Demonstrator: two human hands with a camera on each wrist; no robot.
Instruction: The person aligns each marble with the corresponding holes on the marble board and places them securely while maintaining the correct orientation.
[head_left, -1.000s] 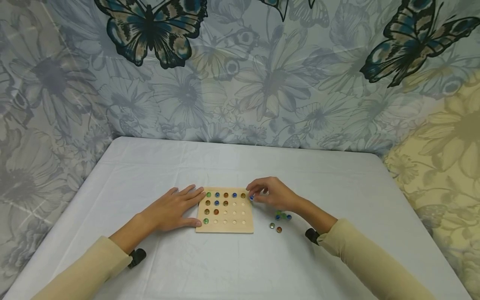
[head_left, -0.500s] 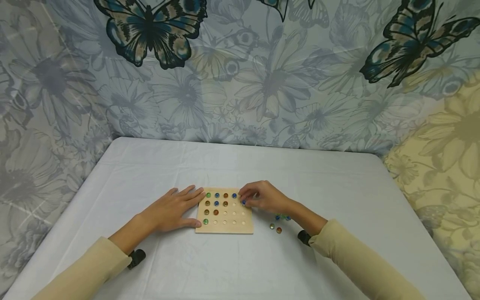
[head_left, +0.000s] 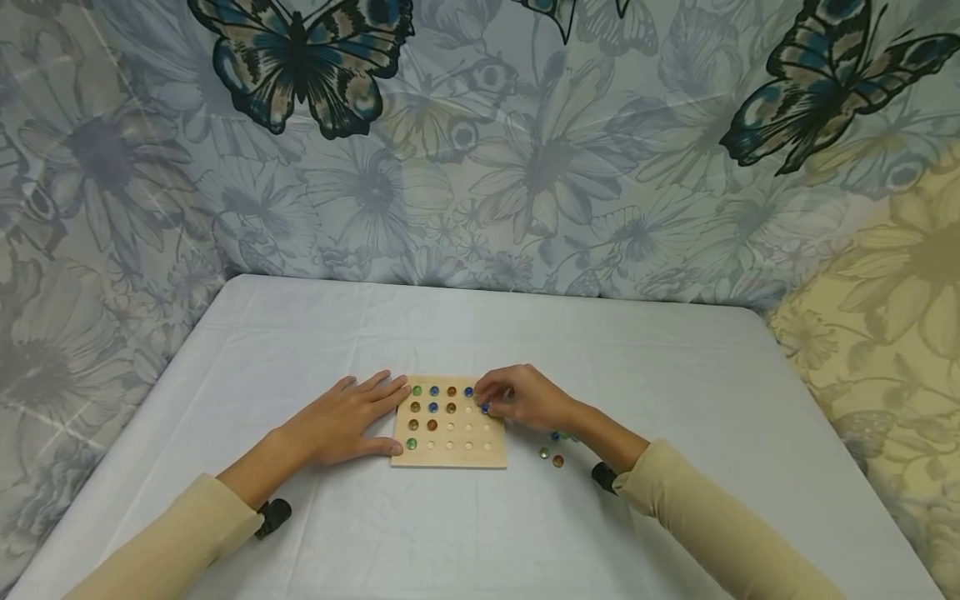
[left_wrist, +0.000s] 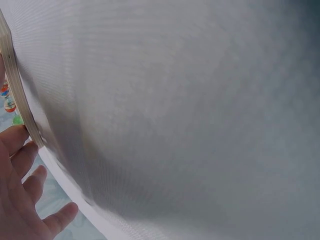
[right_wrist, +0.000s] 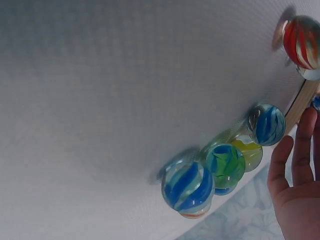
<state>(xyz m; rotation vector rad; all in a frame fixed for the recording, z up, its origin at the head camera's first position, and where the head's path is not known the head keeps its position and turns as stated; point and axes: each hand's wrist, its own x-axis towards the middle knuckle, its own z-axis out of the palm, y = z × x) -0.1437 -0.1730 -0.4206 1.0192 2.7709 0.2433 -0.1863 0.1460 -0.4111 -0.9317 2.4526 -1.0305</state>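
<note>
A square wooden board (head_left: 450,454) with rows of small holes lies on the table, with several glass marbles seated in its far and left holes. My left hand (head_left: 352,417) lies flat, fingers straight, against the board's left edge (left_wrist: 20,100). My right hand (head_left: 517,398) reaches over the board's right side and pinches a blue marble (head_left: 485,408) at a hole in the second row. Several loose marbles (head_left: 557,446) lie on the cloth just right of the board; the right wrist view shows them close up (right_wrist: 225,162).
The table (head_left: 465,533) is covered with a pale grey-white cloth. A flower and butterfly patterned fabric (head_left: 480,142) hangs behind and around it. Both arms wear beige sleeves (head_left: 720,525).
My right hand has carried the blue marble left from beyond the board's right edge to over the board's second row. The left hand has stayed put.
</note>
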